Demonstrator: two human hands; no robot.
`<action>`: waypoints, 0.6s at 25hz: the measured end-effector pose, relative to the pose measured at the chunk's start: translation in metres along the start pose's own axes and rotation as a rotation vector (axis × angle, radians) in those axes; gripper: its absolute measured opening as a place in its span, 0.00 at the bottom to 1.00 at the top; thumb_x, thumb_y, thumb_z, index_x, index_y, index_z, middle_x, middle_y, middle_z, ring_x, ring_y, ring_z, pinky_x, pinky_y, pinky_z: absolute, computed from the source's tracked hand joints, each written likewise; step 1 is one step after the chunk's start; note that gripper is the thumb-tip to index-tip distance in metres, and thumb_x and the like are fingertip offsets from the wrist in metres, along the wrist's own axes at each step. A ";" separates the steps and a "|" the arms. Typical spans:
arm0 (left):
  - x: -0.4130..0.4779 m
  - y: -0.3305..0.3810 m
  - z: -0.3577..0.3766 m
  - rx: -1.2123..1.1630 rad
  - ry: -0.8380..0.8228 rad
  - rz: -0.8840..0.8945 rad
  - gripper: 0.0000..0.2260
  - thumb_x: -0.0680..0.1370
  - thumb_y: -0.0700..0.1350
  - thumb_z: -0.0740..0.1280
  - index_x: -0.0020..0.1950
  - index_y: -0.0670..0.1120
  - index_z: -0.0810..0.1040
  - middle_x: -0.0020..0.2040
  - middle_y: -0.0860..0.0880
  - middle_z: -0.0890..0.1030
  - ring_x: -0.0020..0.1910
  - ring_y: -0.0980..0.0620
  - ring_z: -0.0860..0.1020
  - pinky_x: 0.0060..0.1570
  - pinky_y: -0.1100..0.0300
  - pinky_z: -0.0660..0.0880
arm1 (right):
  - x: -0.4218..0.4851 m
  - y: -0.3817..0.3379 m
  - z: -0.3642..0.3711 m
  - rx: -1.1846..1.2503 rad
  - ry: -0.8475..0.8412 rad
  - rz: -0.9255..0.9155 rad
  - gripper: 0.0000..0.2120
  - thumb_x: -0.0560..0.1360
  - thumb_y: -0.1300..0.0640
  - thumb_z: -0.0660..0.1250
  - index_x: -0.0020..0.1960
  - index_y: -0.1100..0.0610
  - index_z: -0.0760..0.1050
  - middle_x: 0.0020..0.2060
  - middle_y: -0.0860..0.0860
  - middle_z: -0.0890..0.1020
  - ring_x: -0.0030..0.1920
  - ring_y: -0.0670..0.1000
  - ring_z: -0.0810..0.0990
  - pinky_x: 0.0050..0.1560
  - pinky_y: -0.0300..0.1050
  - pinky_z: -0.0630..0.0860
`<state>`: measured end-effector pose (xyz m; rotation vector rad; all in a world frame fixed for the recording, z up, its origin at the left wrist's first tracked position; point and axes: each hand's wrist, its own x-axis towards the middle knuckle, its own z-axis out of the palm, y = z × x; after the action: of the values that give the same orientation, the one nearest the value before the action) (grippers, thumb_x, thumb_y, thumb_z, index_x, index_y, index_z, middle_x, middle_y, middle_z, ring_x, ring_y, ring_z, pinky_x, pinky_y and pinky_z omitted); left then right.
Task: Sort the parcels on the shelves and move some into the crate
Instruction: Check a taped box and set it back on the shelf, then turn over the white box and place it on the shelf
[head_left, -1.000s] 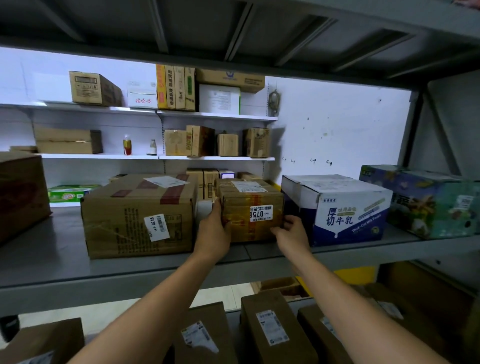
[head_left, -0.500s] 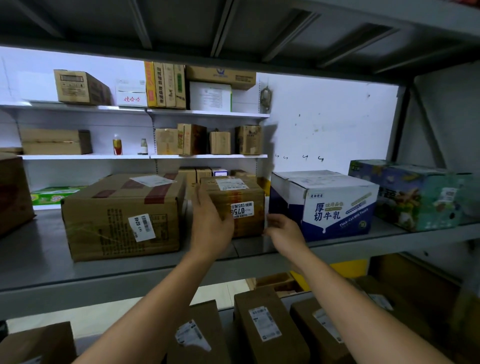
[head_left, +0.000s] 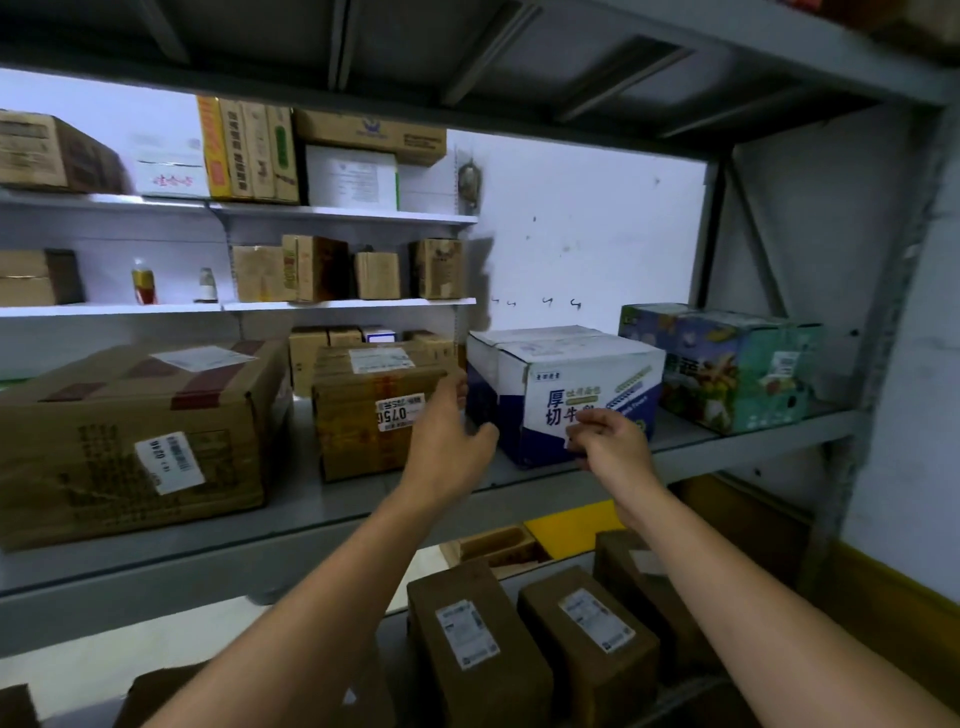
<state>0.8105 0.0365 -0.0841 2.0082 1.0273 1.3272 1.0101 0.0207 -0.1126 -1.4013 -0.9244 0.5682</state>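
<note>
Left hand (head_left: 451, 439): centre of frame, reaching forward, fingers nearly straight and together, thumb spread to the right; it grasps nothing. Fingertips lie at the right front edge of the small brown cardboard parcel with a white "0750" label (head_left: 358, 415); contact cannot be told.

Right hand (head_left: 609, 446): right of centre, fingers loosely curled towards the thumb, nothing held. It sits in front of the lower front face of the white and blue printed carton (head_left: 571, 371); contact cannot be told.

Both parcels stand side by side, a narrow gap between them, on the grey metal shelf (head_left: 727, 454) that runs across mid-frame.

Same shelf, left of frame: large brown cardboard box with red-brown tape strips and a white barcode label (head_left: 104, 441), near the small parcel.

Same shelf, right of frame: teal and green printed box (head_left: 737, 374), just beside the white and blue carton.

Lower centre, tier below: two upright brown parcels with white labels (head_left: 470, 654), side by side.

Upper left, background: white wall shelves (head_left: 343, 214) bearing assorted small cartons.
</note>
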 end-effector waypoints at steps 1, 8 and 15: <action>0.002 0.001 0.006 -0.006 -0.037 -0.006 0.24 0.79 0.37 0.68 0.74 0.47 0.67 0.61 0.57 0.72 0.63 0.59 0.70 0.50 0.80 0.68 | 0.004 0.001 -0.007 -0.002 0.017 0.000 0.09 0.79 0.64 0.65 0.49 0.51 0.77 0.50 0.52 0.83 0.54 0.56 0.82 0.60 0.60 0.79; 0.035 -0.003 0.036 -0.194 -0.097 -0.098 0.27 0.82 0.48 0.68 0.78 0.49 0.61 0.73 0.50 0.73 0.70 0.51 0.72 0.63 0.56 0.76 | 0.031 0.003 -0.041 -0.020 0.177 0.012 0.04 0.81 0.57 0.65 0.54 0.52 0.76 0.51 0.52 0.82 0.52 0.54 0.80 0.59 0.62 0.79; 0.075 -0.013 0.059 -0.352 -0.046 -0.196 0.36 0.79 0.60 0.66 0.82 0.55 0.52 0.80 0.49 0.65 0.76 0.45 0.67 0.68 0.49 0.72 | 0.069 -0.006 -0.062 -0.048 0.265 0.014 0.16 0.83 0.49 0.62 0.67 0.53 0.70 0.56 0.52 0.78 0.51 0.52 0.76 0.54 0.50 0.73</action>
<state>0.8785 0.1043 -0.0765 1.6269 0.8748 1.2517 1.0973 0.0404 -0.0881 -1.4856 -0.7199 0.3619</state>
